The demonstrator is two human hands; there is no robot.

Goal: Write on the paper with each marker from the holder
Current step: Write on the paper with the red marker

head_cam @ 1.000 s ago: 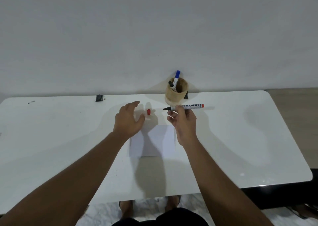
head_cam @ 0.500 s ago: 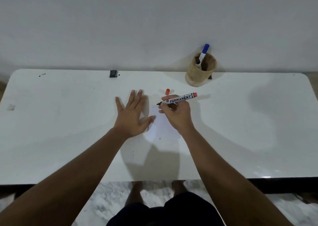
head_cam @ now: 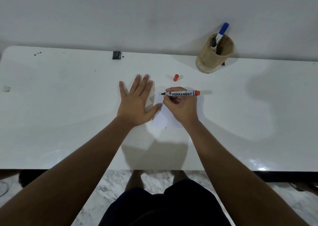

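Note:
A small white sheet of paper (head_cam: 161,120) lies on the white table (head_cam: 68,122), partly under both hands. My left hand (head_cam: 136,102) rests flat with fingers spread on the paper's left edge. My right hand (head_cam: 180,106) grips an uncapped red permanent marker (head_cam: 182,93), lying nearly level, its dark tip pointing left at the paper's far edge. The marker's red cap (head_cam: 175,77) lies on the table just beyond. A wooden holder (head_cam: 215,57) at the back right holds a blue marker (head_cam: 222,31) and a black one (head_cam: 213,43).
A small black object (head_cam: 116,55) sits at the table's back edge against the white wall. A scrap of tape (head_cam: 6,88) is at the far left. Dark specks dot the tabletop. My feet show on the marble floor below the near edge.
The view has tilted down and shifted left. My left hand went from raised to flat on the paper. My right hand lowered the marker's tip to the paper.

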